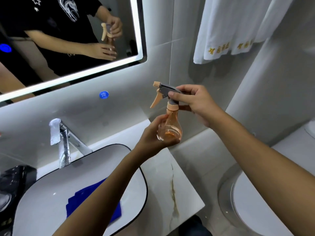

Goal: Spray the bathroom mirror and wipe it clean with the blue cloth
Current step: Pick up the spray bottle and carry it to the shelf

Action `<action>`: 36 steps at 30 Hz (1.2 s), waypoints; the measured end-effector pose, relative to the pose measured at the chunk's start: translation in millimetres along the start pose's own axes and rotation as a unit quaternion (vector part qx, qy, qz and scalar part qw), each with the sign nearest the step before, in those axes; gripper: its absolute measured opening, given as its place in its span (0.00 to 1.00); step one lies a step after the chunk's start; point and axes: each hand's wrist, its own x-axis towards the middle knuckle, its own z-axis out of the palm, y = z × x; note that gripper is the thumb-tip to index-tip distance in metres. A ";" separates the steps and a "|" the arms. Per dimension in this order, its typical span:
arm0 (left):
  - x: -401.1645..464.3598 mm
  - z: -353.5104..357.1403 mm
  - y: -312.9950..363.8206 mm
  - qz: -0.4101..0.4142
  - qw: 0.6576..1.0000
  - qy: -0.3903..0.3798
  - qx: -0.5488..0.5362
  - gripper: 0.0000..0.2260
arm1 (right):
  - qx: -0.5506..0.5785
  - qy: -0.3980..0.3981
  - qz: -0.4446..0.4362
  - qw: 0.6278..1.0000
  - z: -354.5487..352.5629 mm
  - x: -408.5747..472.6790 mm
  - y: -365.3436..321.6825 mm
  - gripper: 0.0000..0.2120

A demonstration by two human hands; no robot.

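Head view, prep stage before spraying. Left hand cups the base of the bottle, fingers curled round its clear peach body; right hand pinches the grey spray head, thumb and fingers closed on it, apparently twisting or seating it, though motion blur at the neck leaves this uncertain. Bottle is upright, held above the desk right of the sink, nozzle facing left toward the wall below the mirror. Little liquid shows at the bottom. Cloth lies in the sink, partly hidden by the left forearm, untouched. Step in hand: readying the sprayer; no spray yet on glass. Next move calls for: regrip w/ a finger on the trigger, raise and aim the nozzle at the mirror, squeeze; then fetch the cloth.
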 end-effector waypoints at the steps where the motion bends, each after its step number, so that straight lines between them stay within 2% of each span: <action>1: 7.7 2.4 7.6 0.006 1.000 0.006 -0.007 0.33 | 0.000 -0.002 -0.004 1.000 -5.8 3.9 -8.4 0.10; 5: 44.4 13.0 43.0 0.003 1.000 0.027 0.005 0.35 | 0.024 -0.015 -0.025 0.999 -38.0 27.5 -33.6 0.10; 9: 86.7 29.2 76.2 0.023 0.997 0.063 0.035 0.37 | 0.053 -0.046 -0.045 0.997 -81.3 52.5 -59.4 0.16; 19: 163.5 79.8 174.0 0.047 0.987 0.147 0.035 0.29 | 0.032 -0.103 -0.123 0.986 -172.6 91.1 -129.5 0.14; 33: 181.6 53.7 275.0 0.100 0.981 0.155 0.052 0.26 | 0.015 -0.083 -0.231 0.969 -180.9 87.5 -224.7 0.12; 36: 185.9 43.5 297.1 0.111 0.979 0.157 0.068 0.28 | 0.008 -0.072 -0.248 0.966 -178.4 85.3 -244.4 0.12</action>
